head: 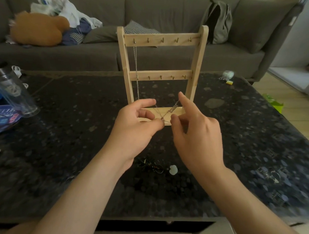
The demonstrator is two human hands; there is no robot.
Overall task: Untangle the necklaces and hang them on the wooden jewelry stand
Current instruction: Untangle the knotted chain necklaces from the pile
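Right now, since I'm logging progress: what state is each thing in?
left hand: pinches thin chain
right hand: pinches thin chain, forefinger raised
thin chain: stretched between both hands
stand: upright on table
hung necklace: hanging from top-left hook
tangle: lying on table, untouched

Two bare forearms, uncovered as far as they show; bare left hand [133, 125], bare right hand [196, 134]

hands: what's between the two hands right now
In the head view, a thin necklace with a bar pendant stretches from the pinching left hand toward the right hand.
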